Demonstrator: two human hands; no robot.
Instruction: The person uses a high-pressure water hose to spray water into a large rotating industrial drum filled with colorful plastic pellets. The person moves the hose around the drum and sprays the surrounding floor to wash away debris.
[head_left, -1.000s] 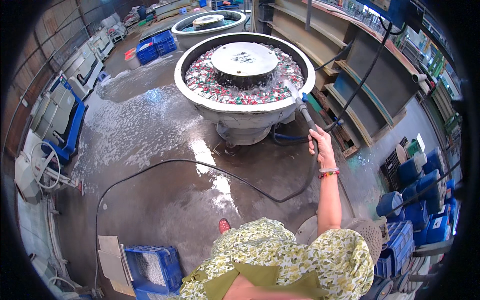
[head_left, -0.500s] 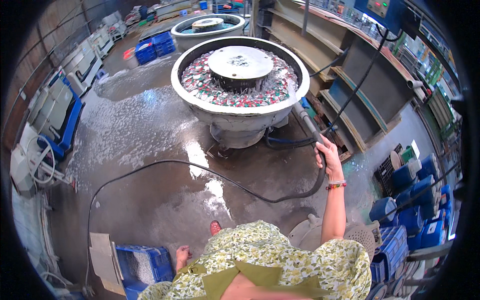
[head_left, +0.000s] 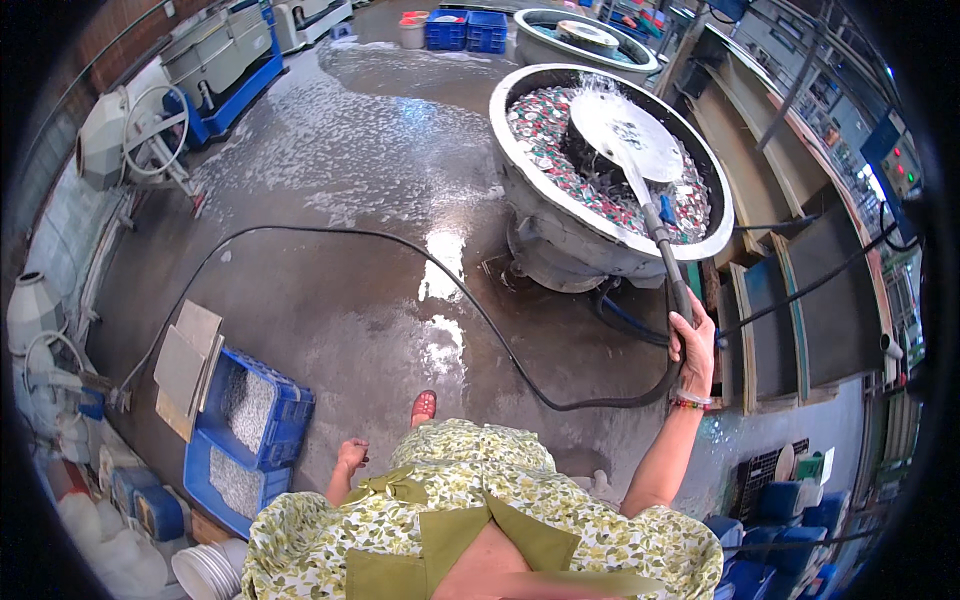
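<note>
My right hand (head_left: 697, 345) is closed around a black hose (head_left: 480, 305) just behind its grey pipe end (head_left: 657, 230). A water jet (head_left: 632, 178) leaves the pipe and strikes the white round lid (head_left: 600, 115) on the tub's central column, splashing off its far edge. Around that column, the big round tub (head_left: 548, 228) holds many small red, green and white pieces (head_left: 537, 135). My left hand (head_left: 352, 453) hangs low beside my patterned clothing, fingers loosely apart, with nothing visible in it.
The hose loops across the wet, foamy floor. Blue crates (head_left: 285, 420) of small whitish pieces stand at the left, with cardboard (head_left: 187, 370) against them. A second tub (head_left: 640, 65) is farther back. Wooden shelving (head_left: 770, 190) stands right; blue drums (head_left: 790, 535) sit lower right.
My view has turned left, so the tub appears farther right. The jet has moved from the tub's right rim onto the lid. My right hand keeps its grip on the hose.
</note>
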